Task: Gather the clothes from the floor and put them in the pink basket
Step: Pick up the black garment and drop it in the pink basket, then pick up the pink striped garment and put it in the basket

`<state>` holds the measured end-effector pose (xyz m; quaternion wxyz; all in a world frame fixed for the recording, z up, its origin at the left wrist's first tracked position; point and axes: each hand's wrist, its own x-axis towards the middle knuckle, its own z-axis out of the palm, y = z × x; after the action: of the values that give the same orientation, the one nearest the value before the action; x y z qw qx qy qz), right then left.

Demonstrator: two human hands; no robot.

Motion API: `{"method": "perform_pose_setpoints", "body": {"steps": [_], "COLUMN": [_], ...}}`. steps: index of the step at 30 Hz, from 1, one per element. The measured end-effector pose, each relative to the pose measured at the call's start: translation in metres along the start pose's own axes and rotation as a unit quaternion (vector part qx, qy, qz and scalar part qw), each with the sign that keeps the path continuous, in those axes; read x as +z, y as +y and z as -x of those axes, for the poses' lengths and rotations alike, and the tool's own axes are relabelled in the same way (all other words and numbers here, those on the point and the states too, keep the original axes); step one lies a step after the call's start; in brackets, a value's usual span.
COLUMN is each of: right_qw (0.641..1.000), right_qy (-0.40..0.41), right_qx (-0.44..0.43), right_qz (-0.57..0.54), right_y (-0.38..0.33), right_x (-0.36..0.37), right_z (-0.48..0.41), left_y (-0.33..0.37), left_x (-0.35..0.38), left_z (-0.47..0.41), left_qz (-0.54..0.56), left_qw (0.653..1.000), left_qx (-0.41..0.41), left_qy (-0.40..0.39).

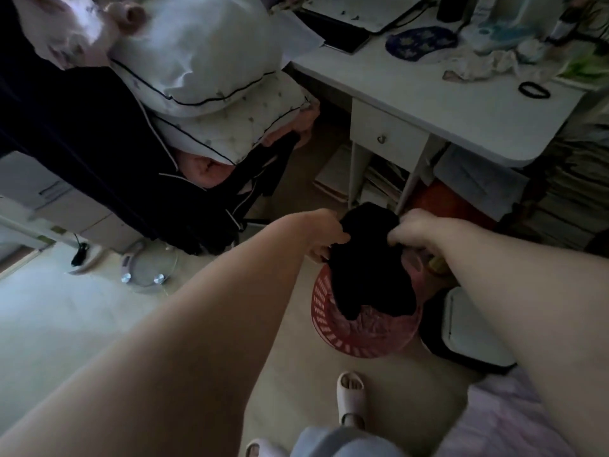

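Both hands, left hand (324, 234) and right hand (417, 230), pinch a black garment (369, 268). It hangs over the pink basket (324, 311) on the floor (82, 311).

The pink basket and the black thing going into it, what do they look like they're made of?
The pink basket looks like moulded plastic: stiff, with rows of slots in its wall. The black garment looks like soft matte fabric, sagging limp between the left hand and right hand; the dim light hides its weave.
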<state>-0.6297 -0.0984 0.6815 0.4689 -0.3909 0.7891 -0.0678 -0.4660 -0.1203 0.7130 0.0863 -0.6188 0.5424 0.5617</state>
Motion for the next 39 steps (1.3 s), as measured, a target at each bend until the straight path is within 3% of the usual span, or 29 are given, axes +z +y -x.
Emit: {"method": "perform_pose_setpoints", "body": {"steps": [1,7,20,28,39], "right_qw": [1.000,0.996,0.973,0.921,0.873], "right_qy": [-0.001,-0.024,-0.063,-0.124,-0.210], "right_qx": [-0.002,-0.039,-0.216,-0.344,-0.393], "right_qz": [0.028,-0.070,0.047,0.137,0.201], "right_y": [0.002,-0.014,-0.108,-0.169,-0.209], "right_x": [0.005,0.022,0.112,0.246,0.442], "right_z": [-0.003,-0.004,0.031,0.100,0.218], "left_y": [-0.003,-0.009,-0.112,-0.264,-0.471], "left_x": [0.001,-0.013,-0.069,-0.099,-0.095], "left_z": [-0.001,0.002,0.076,0.159,0.284], "left_qz": [-0.004,0.073,0.182,0.303,0.433], "left_qw": [1.000,0.995,0.971,0.908,0.809], "left_qx": [-0.006,0.037,-0.027,-0.077,-0.169], "left_qy": [-0.001,0.058,0.152,0.279,0.361]}}
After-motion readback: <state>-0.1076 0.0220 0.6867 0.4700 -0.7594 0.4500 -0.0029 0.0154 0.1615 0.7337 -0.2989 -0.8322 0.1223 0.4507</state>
